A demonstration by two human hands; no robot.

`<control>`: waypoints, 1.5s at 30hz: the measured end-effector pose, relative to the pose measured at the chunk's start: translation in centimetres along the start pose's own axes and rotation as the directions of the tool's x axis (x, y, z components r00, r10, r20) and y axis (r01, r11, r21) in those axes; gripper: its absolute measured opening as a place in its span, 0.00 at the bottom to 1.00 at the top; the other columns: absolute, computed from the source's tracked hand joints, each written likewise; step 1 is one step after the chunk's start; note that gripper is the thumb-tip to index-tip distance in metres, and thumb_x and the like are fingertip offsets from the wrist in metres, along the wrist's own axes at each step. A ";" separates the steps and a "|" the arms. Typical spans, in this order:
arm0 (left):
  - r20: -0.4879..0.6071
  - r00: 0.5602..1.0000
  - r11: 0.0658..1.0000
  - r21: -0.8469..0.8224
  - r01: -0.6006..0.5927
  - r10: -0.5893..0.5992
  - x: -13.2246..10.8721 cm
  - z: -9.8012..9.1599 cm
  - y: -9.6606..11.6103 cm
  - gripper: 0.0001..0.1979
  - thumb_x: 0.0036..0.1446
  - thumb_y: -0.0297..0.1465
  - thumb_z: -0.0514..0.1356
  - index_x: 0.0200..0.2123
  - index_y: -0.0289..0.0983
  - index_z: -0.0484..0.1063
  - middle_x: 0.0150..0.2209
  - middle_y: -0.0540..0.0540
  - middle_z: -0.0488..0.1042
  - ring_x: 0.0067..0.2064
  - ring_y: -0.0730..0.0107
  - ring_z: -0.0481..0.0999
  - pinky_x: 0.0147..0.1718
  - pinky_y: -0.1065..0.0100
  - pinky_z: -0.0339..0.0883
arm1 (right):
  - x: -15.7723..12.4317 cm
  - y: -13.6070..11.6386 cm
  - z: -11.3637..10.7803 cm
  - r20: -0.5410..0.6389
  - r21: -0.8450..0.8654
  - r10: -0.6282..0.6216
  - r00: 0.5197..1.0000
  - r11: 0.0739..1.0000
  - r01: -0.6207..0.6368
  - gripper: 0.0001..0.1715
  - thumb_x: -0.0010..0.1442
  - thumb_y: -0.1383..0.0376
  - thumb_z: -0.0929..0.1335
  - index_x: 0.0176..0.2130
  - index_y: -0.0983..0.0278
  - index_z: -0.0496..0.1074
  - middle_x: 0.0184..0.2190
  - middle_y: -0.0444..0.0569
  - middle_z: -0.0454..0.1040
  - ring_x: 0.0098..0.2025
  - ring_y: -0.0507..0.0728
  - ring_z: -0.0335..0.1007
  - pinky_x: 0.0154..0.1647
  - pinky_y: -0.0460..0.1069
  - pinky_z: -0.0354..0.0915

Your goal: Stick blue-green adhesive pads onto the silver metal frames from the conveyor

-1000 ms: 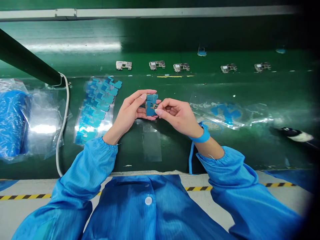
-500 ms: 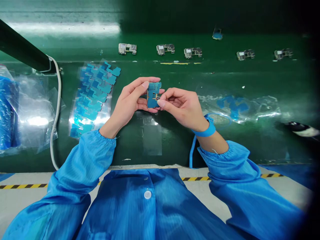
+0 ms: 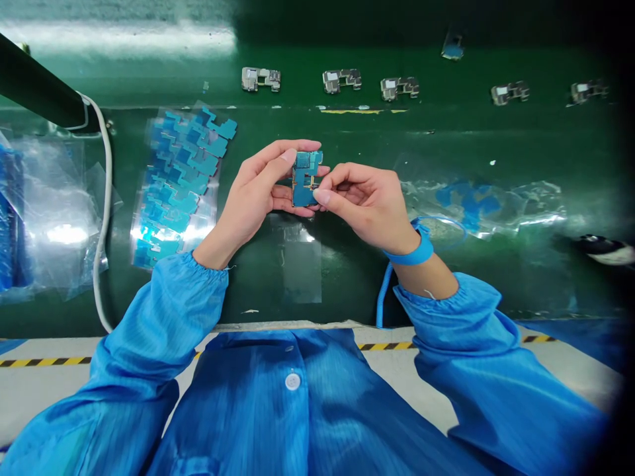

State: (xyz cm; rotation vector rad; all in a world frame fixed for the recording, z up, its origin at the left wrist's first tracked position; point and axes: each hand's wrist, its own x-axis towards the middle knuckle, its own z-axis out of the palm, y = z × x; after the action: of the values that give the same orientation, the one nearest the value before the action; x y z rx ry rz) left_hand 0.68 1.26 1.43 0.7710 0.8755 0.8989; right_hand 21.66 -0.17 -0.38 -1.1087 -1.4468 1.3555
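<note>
Board: here's the blue-filmed circuit board (image 3: pixel 306 178), held up between your hands over the green bench (image 3: pixel 347 291).
Hidden: your fingers (image 3: pixel 323 196) cover part of its edges, its underside is out of sight, and the gold marks at its centre are too small to make out.
Left hand (image 3: pixel 260 178): cupped round the board's left side, thumb on top, fingers together beneath it.
Right hand (image 3: pixel 364 205): pinching the board's right edge, fingers clamped, wrist angled inward, wearing a blue wrist strap (image 3: pixel 409 254).
Nearby: a bag of blue film pieces (image 3: pixel 181 185) lies just left of your left hand.

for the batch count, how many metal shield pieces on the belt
5 shield pieces in a row across the belt: first, second, third, fourth, fifth; others may be hidden.
</note>
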 end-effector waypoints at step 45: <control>0.086 0.992 0.972 0.205 -0.112 0.096 -0.2 -0.2 -0.1 0.26 0.78 0.50 0.54 0.63 0.39 0.78 0.54 0.41 0.87 0.44 0.58 0.91 0.42 0.58 0.89 | -0.1 0.5 -0.1 -0.014 -0.099 -0.105 0.994 0.990 0.103 0.26 0.63 0.42 0.81 0.35 0.59 0.78 0.33 0.48 0.77 0.45 0.60 0.80 0.46 0.54 0.82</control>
State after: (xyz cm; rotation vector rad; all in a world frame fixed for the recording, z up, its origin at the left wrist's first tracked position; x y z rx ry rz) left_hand 0.49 1.07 1.34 1.0349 0.8785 0.8722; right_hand 21.78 -0.24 -0.87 -1.0899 -1.5491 1.2091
